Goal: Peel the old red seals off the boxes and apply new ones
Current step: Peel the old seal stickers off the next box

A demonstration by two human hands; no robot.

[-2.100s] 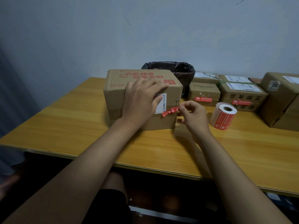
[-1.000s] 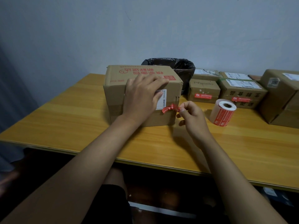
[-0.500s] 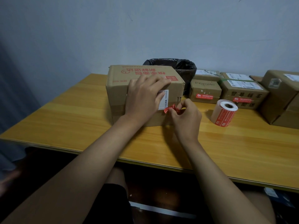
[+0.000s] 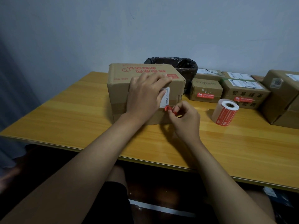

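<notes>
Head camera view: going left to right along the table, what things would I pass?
Large cardboard box → left hand → crumpled red seal → right hand → roll of new seals → big box at the right edge.

Wooden table [image 4: 80, 113], black-lined bin [image 4: 182, 65], grey wall [image 4: 145, 29]

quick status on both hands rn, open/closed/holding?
Left hand: open, fingers flat, pressing on the big cardboard box.
Right hand: closed, pinching the crumpled old red seal at the box's front face.
</notes>
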